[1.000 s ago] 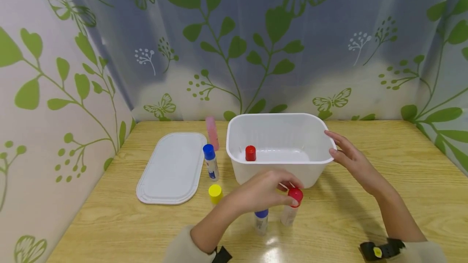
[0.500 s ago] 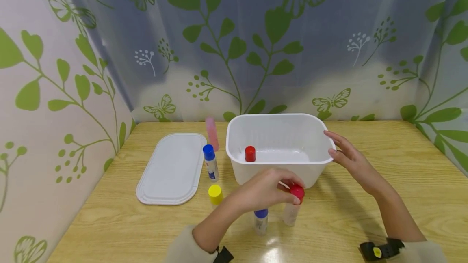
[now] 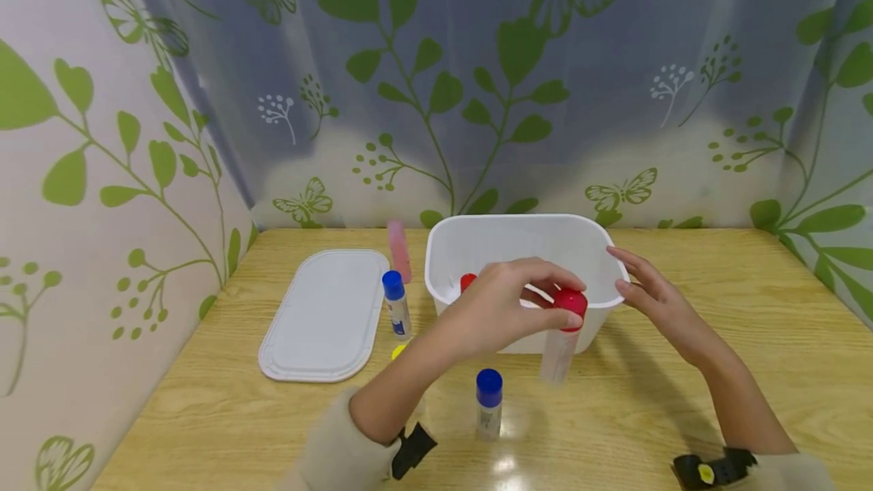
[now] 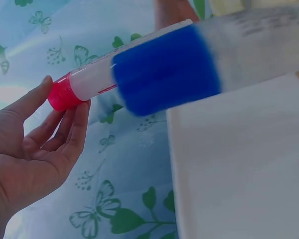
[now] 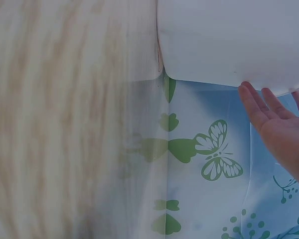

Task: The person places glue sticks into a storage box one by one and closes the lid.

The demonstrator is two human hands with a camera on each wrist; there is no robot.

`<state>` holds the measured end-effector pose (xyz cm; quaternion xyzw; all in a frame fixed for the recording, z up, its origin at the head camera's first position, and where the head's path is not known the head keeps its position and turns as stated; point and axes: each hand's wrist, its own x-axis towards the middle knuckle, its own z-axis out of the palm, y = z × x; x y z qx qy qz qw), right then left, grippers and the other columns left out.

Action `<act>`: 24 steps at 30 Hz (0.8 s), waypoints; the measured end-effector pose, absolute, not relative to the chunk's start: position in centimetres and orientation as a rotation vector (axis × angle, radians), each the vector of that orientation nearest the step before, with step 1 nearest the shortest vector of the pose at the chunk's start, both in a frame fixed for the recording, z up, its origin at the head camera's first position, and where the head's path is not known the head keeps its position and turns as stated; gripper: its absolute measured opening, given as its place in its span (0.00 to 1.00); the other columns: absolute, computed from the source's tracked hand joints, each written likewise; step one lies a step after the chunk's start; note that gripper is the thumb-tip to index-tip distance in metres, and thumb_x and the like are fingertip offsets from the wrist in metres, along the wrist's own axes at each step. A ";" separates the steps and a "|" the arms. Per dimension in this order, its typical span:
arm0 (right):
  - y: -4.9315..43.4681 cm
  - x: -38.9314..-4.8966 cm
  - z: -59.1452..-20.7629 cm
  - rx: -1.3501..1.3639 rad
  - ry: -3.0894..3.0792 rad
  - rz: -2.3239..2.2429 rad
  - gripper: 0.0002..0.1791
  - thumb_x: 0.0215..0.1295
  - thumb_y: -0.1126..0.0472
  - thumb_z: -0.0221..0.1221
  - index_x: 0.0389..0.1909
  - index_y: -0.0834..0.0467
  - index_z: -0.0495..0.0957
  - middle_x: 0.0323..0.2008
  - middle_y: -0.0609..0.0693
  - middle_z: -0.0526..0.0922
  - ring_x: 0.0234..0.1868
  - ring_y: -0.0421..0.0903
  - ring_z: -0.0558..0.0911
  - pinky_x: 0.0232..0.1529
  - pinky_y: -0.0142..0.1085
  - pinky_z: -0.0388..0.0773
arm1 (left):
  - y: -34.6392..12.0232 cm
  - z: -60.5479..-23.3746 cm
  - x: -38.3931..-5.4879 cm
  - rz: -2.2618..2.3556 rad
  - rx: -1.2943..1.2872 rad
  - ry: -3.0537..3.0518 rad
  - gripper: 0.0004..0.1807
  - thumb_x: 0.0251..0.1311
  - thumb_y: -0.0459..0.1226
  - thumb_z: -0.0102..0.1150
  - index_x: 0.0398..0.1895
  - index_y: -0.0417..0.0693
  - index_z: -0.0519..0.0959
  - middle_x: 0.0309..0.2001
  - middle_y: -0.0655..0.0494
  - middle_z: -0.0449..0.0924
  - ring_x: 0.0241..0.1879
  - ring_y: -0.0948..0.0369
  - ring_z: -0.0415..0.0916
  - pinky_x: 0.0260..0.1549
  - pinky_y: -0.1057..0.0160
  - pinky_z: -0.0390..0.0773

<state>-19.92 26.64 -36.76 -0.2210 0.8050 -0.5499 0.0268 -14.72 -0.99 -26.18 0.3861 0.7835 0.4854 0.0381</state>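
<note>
A glue stick with a red cap (image 3: 561, 351) hangs upright above the table, just in front of the white plastic bin (image 3: 443, 311). My left hand (image 3: 501, 309) pinches its cap between thumb and fingers, as the left wrist view also shows. On the bin's right rim rests my right hand (image 3: 658, 301); in the right wrist view its fairly straight fingertips (image 5: 246, 87) touch the outer wall. Inside the bin another red cap (image 3: 467, 280) is partly hidden by the left hand. A blue-capped glue stick (image 3: 489, 404) stands nearest me, and looms large in the left wrist view.
Left of the bin stand another blue-capped glue stick (image 3: 396, 305) and, behind it, a pink bottle-like item (image 3: 399, 252). A yellow cap (image 3: 401, 353) shows behind the left forearm. The flat white lid (image 3: 323, 317) lies at left. A leaf-patterned curtain (image 3: 409, 120) borders the wooden table.
The left hand has lifted the red-capped glue stick off the table, up and slightly right towards the bin. The near blue cap is uncovered. The right hand stays at the rim.
</note>
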 end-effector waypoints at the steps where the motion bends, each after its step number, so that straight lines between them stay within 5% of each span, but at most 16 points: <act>1: 26.6 -19.9 -36.7 -0.683 2.485 -1.699 0.27 0.74 0.60 0.40 0.71 0.52 0.49 0.67 0.65 0.48 0.56 0.35 0.65 0.48 0.24 0.66 | -1.0 -25.7 -14.8 1.499 1.205 2.413 0.15 0.54 0.34 0.64 0.46 0.40 0.79 0.41 0.57 0.79 0.39 0.72 0.73 0.40 0.75 0.73; 24: 26.6 -19.7 -36.7 -0.689 2.481 -1.712 0.27 0.74 0.60 0.40 0.71 0.51 0.49 0.67 0.66 0.47 0.56 0.35 0.65 0.49 0.27 0.67 | -5.1 -17.4 -17.9 1.595 1.099 2.602 0.14 0.56 0.36 0.62 0.47 0.43 0.78 0.37 0.58 0.79 0.38 0.65 0.75 0.41 0.70 0.74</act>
